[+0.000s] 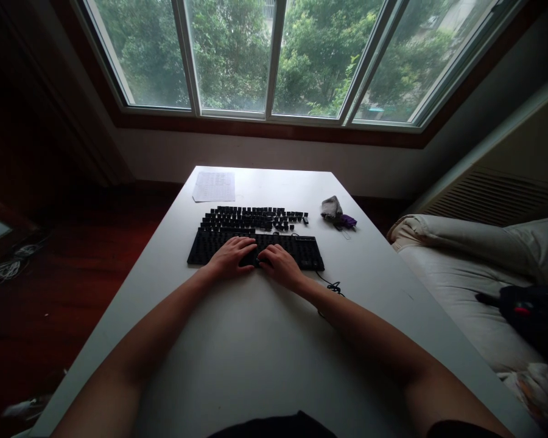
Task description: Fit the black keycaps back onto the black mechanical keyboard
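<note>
A black keyboard (309, 252) lies on the white table, and both of my hands are at its middle. My left hand (231, 258) rests on the keyboard with its fingers stretched out to the right and the thumb apart near the front edge. My right hand (281, 265) is beside it, thumb and fingers drawn together over the keys. Whatever small dark thing is between its fingertips, if any, is too small to tell. Behind the keyboard, several loose black keycaps (246, 215) stand in rows, with a few more scattered at the right end.
The white table (256, 359) reaches toward the window. A printed sheet (214, 186) lies at the back left. A grey cloth (331, 207) and a purple item (348, 222) lie at the right. The keyboard's coiled cable (334, 288) is near my right forearm. A sofa (456, 292) stands right.
</note>
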A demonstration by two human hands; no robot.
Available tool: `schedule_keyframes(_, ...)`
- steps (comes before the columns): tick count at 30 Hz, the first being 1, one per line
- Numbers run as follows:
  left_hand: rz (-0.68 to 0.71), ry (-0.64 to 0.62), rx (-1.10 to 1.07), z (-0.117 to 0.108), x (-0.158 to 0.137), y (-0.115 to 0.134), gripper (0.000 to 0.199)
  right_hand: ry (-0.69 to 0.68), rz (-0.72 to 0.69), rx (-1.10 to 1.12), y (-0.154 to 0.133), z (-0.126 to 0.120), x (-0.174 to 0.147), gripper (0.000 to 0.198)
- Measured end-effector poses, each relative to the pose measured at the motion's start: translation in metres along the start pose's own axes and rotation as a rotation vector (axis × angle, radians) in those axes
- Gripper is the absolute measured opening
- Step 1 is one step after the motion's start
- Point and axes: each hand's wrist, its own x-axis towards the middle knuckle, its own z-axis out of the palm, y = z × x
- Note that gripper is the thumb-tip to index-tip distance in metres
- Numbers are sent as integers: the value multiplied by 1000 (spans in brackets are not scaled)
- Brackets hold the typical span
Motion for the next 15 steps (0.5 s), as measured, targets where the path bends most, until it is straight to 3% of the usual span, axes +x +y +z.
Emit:
schedule_keyframes(3, 1, 0, 9, -1, 0, 0, 67, 6, 8, 16, -4, -10, -9, 29)
schedule_keyframes(6, 2, -1, 15, -1, 0, 1, 66, 14, -5, -20, -11, -17, -23, 28)
schedule_keyframes(9, 4, -2, 6, 0, 1, 1, 66, 22, -20, -58, -19, -15, -34, 28)
schedule_keyframes(15, 1, 31, -42, 0, 4, 2, 59, 32, -29, -128, -22, -3, -37, 48)
